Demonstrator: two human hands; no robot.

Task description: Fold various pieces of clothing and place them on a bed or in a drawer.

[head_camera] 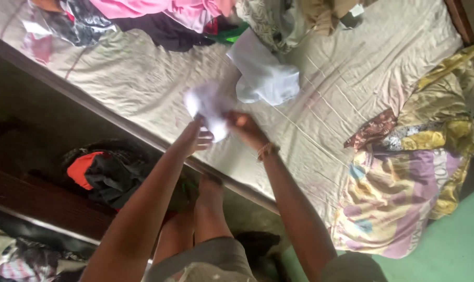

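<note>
Both hands gripping blurred white cloth, fingers hidden

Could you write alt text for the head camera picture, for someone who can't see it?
Seen from above, a person's left hand and right hand hold a small white cloth over a bed with a cream sheet. Another white garment lies just beyond, with a clothes heap behind and a colourful blanket at right.

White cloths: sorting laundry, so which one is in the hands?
The small crumpled white cloth, gripped by both hands; the larger white cloth lies untouched on the bed.
</note>
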